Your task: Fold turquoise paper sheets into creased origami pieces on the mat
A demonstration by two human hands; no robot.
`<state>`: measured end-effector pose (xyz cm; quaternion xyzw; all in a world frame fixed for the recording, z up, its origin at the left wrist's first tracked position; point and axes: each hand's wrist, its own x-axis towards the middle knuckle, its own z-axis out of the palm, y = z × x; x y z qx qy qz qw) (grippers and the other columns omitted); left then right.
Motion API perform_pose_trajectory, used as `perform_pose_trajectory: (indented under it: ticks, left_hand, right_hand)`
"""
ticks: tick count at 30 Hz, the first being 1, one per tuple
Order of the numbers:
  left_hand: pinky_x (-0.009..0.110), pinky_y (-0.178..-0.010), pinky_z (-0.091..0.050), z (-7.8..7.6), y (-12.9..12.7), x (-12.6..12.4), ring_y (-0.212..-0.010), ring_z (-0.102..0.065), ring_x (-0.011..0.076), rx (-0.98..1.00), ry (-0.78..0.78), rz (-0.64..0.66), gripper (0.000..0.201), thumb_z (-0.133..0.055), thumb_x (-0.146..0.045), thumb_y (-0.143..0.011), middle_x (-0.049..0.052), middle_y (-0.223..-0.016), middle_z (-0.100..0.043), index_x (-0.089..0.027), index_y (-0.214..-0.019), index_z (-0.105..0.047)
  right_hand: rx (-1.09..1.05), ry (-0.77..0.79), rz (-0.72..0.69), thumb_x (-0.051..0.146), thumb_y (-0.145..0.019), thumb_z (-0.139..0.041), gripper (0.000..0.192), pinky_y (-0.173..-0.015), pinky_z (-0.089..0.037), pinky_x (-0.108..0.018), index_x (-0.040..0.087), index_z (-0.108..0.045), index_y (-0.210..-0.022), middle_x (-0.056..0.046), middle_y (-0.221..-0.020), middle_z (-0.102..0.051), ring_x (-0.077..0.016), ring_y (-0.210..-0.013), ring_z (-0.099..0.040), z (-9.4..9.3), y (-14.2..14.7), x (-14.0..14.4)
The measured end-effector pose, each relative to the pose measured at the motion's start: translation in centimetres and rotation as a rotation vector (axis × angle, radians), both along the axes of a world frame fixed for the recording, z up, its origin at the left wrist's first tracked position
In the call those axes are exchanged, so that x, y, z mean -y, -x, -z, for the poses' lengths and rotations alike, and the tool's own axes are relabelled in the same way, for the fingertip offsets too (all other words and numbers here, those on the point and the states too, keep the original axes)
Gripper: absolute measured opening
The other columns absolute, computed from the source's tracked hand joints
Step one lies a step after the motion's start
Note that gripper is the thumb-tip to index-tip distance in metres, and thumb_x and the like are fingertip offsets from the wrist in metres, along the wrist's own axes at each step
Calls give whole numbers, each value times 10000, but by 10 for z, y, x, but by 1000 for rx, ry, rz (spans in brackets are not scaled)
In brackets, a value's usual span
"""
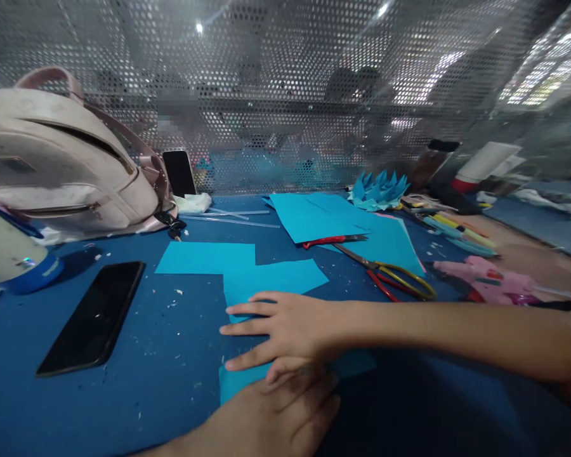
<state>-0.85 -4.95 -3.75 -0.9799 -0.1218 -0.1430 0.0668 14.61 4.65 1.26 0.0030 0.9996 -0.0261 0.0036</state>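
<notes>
My right hand lies palm down with its fingers spread on a sheet of blue paper in front of me. Just below it, my left hand curls its fingers at the near part of the blue paper; its fingertips are hidden. The two hands touch near the right thumb. Beyond them, a blue paper strip and another angled blue piece lie flat. Yellow-and-red-handled scissors rest to the right, past my right forearm.
A pink glue gun lies at the right. Behind are stacked blue sheets, red-handled scissors and a spiky folded-paper piece. To the left are a black phone, a cup and a pale backpack.
</notes>
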Motion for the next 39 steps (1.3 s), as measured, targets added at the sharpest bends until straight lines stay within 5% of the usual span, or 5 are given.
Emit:
perform_pose_trajectory:
  ticks: [10, 17, 23, 30, 39]
  left_hand:
    - [315, -1059, -370, 4, 0, 3, -1373, -362, 229, -27, -23, 0, 436, -297, -193, -1021, 115, -1461, -462, -46, -1428, -353]
    - [298, -1060, -368, -4, 4, 1, -1258, -509, 207, -74, 72, 41, 452, -275, -250, -1037, 75, -1360, -583, -34, -1426, -353]
    - [309, -1114, -304, 4, 5, 3, -1416, -285, 222, -39, 45, 26, 533, -300, -339, -1030, 112, -1532, -335, -42, -1472, -269]
    - [294, -1116, -312, 3, 5, 4, -1439, -225, 215, -60, 57, 28, 611, -306, -425, -1019, 101, -1552, -292, -59, -1498, -209]
    - [287, -1119, -292, 1, 3, 5, -1428, -261, 221, -70, 121, 30, 602, -354, -382, -1015, 114, -1553, -282, -80, -1508, -188]
  right_hand:
    - [-19, -58, 27, 448, -964, -476, 447, -1132, -245, -440, 275, -476, -1376, -22, -1529, -340, -229, -1453, -143, 2, 14, 12]
    - [-76, -82, 152, 314, -970, -449, 364, -1108, -310, -432, 154, -573, -1273, -58, -1502, -385, -235, -1430, -223, -2, -33, 32]
    - [-21, -85, 333, 391, -940, -512, 393, -1076, -350, -430, 191, -575, -1272, -62, -1461, -450, -253, -1401, -302, -12, -83, 46]
    - [-4, -101, 585, 339, -908, -562, 404, -1015, -408, -488, 257, -551, -1304, -63, -1457, -455, -306, -1351, -389, -14, -132, 65]
    - [-5, -78, 676, 299, -957, -483, 339, -1038, -391, -499, 218, -588, -1268, -94, -1440, -473, -304, -1367, -362, -18, -143, 74]
